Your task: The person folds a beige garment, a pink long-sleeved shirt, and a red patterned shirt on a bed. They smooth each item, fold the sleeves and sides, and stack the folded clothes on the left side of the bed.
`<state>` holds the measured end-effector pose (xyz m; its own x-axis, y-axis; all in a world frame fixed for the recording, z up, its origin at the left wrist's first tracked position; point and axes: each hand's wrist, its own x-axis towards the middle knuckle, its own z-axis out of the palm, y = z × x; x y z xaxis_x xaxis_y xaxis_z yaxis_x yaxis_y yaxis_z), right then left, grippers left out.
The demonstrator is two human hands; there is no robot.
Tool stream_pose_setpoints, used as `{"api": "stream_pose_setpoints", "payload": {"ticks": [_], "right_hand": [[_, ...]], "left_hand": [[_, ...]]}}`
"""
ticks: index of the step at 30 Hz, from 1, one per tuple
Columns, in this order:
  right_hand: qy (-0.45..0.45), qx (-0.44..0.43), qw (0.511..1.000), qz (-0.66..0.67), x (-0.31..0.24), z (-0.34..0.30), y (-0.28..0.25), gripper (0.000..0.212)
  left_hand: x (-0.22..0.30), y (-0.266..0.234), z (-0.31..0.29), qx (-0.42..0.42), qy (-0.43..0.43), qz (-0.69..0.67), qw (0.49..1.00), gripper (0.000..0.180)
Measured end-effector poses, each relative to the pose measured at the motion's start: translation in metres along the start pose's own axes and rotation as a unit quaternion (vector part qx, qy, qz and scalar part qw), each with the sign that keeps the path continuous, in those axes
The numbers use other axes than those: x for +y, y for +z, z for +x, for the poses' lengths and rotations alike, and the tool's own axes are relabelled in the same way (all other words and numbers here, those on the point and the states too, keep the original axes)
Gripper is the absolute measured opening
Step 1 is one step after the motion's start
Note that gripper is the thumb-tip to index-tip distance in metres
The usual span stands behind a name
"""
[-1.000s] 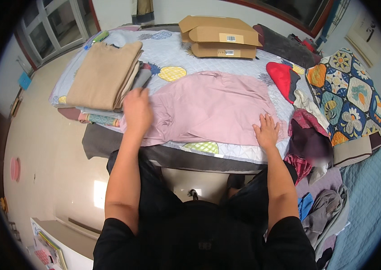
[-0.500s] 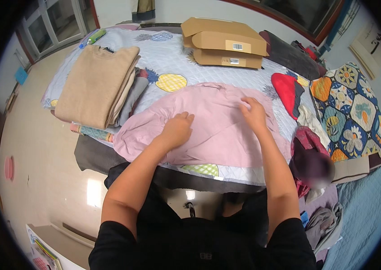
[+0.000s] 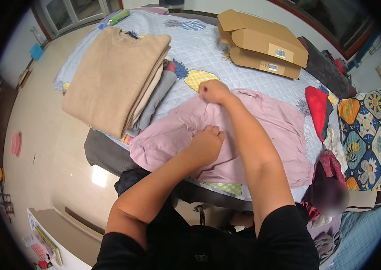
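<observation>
A pink garment (image 3: 269, 135), which looks like a long-sleeved top, lies spread on the bed in front of me, with creases running between my hands. My right hand (image 3: 215, 92) reaches across to its far left edge, fingers closed in a pinch on the cloth. Closer to me, my left hand (image 3: 207, 145) is closed on a gathered fold of the same garment. The cloth inside both sets of fingers is mostly hidden.
A stack of folded clothes, a beige sweater (image 3: 114, 76) on top, stands at left. Cardboard boxes (image 3: 267, 45) lie at the back. To the right are a red and grey cloth (image 3: 318, 110), a patterned quilted piece (image 3: 368, 139) and a dark red heap (image 3: 325, 180). Bed covering (image 3: 199, 49) is quilted.
My right hand has crossed leftward to the garment's far edge and closed on it. My left hand has closed on cloth, which now bunches there. The view has shifted left.
</observation>
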<state>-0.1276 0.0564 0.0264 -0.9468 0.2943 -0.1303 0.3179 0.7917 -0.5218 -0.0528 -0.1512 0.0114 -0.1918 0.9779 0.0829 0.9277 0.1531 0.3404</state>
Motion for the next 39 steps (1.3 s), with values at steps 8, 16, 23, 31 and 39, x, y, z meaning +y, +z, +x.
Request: {"api": "stream_pose_setpoints", "payload": {"ticks": [8, 16, 23, 31, 39], "right_hand": [[-0.018, 0.407, 0.839, 0.361, 0.054, -0.026, -0.126, 0.011], [-0.186, 0.370, 0.846, 0.335, -0.027, -0.183, -0.172, 0.009], [-0.285, 0.120, 0.940, 0.145, -0.057, -0.321, -0.040, 0.014], [-0.075, 0.077, 0.971, 0.212, 0.026, -0.366, -0.043, 0.009], [0.301, 0.411, 0.671, 0.539, 0.223, -0.352, -0.072, 0.052]], "left_hand": [[0.002, -0.006, 0.005, -0.012, -0.032, -0.077, 0.996, 0.058], [-0.024, 0.013, 0.035, 0.037, -0.173, -0.372, 0.911, 0.045], [-0.023, 0.010, 0.036, 0.019, -0.126, -0.807, 0.577, 0.043], [-0.009, 0.005, 0.031, 0.048, -0.208, -0.835, 0.507, 0.054], [-0.038, 0.015, 0.063, -0.039, -0.272, -0.801, 0.532, 0.030]]}}
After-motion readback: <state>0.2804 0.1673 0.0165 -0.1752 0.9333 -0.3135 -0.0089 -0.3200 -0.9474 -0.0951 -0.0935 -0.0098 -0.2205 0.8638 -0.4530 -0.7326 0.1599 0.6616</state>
